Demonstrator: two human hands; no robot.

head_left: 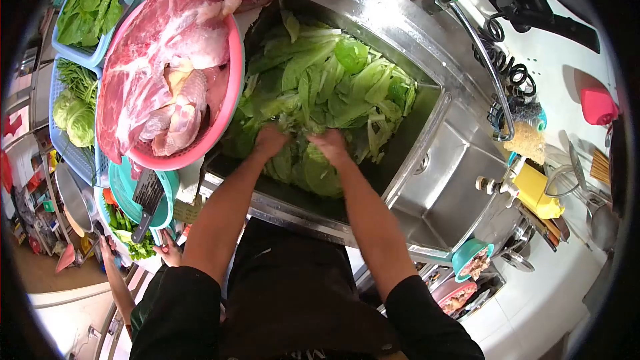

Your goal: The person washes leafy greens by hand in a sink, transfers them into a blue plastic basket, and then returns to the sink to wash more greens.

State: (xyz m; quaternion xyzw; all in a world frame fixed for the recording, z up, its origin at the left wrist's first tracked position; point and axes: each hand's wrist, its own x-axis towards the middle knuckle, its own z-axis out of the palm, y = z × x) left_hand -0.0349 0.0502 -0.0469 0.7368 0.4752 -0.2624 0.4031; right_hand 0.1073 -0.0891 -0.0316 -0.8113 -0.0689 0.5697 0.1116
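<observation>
Both forearms reach down into a large steel sink basin filled with water and loose leafy greens. My left hand is sunk among the leaves near the basin's middle left. Close beside it on the right, my right hand also presses into the wet leaves. Leaves and water hide the fingers of both hands, so I cannot see whether they grip anything. A round, bright green leaf lies on top of the pile beyond my hands. More leaves float under and between my wrists.
A pink basket of raw meat stands left of the sink. Blue baskets hold vegetables. A cleaver lies over a teal basin. Right are a smaller sink and hose faucet. Another person's hands appear lower left.
</observation>
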